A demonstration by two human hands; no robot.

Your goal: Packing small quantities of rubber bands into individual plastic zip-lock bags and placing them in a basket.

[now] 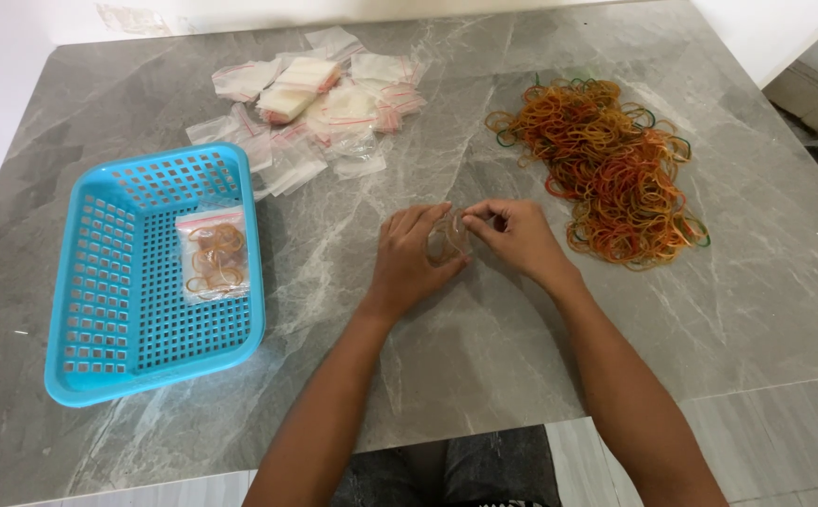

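Note:
Both of my hands meet at the middle of the grey marble table (484, 366). My left hand (407, 255) and my right hand (519, 237) together hold a small clear plastic bag (447, 239) with a few rubber bands inside. The right fingers pinch the bag's top edge while the left fingers wrap its side. A big loose pile of orange, red, yellow and green rubber bands (606, 169) lies just right of my right hand.
A blue plastic basket (99, 291) stands at the left, holding one filled bag of rubber bands (214, 255). Several empty clear zip bags (315, 103) lie scattered at the back. The table's front edge runs below my forearms.

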